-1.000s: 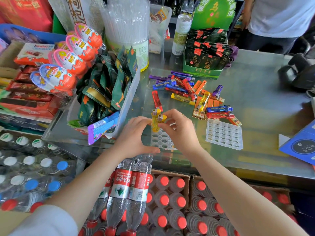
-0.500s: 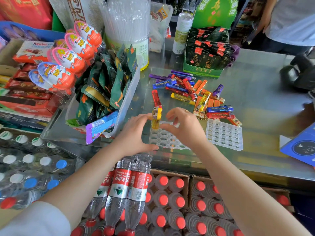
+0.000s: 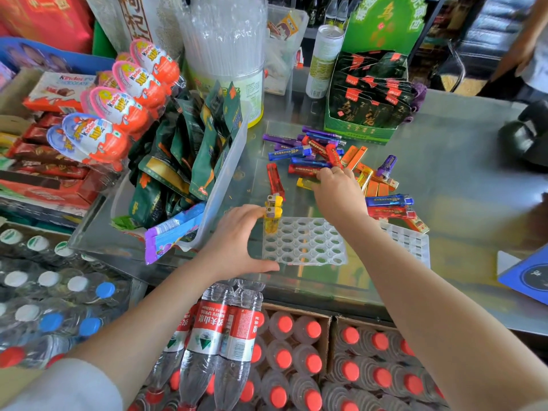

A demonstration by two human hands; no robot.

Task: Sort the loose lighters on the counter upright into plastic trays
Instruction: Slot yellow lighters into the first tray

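A clear plastic tray [image 3: 305, 247] with round holes lies on the glass counter near its front edge. Two yellow lighters [image 3: 272, 216] stand upright in its far left corner. My left hand [image 3: 237, 241] rests at the tray's left edge, its fingertips touching the upright lighters and its thumb along the tray's front. My right hand [image 3: 338, 191] reaches past the tray into the pile of loose lighters [image 3: 329, 155] and pinches a yellow lighter [image 3: 305, 183] lying flat. A red lighter [image 3: 275, 180] lies alone behind the tray.
A second clear tray [image 3: 410, 241] with square cells lies to the right. A clear bin of green snack packets [image 3: 225, 185] stands close on the left, and a green display box [image 3: 367, 114] behind the pile. A blue box [image 3: 527, 280] sits far right. Bottled water [image 3: 225, 336] is stacked below the counter.
My right hand has let go of the upright yellow lighters and moved back and right to the loose pile, taking hold of a flat yellow lighter. My left hand stayed at the tray.
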